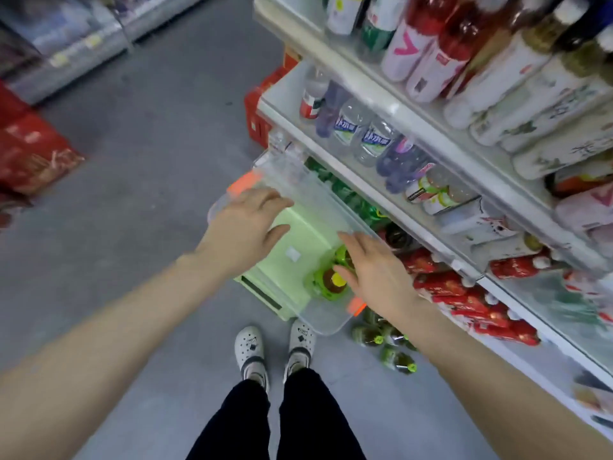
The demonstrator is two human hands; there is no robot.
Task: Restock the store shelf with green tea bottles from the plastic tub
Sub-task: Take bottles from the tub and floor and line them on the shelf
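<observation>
Our left hand (245,227) and right hand (374,270) hover spread, empty; nudging the tub (328,323) past the stand (262,293) edge could spill its bottles (331,282).

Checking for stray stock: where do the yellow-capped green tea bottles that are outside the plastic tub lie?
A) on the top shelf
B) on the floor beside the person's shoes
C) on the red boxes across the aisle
B: several green tea bottles lie on their sides on the grey floor, just right of the white shoes.
</observation>
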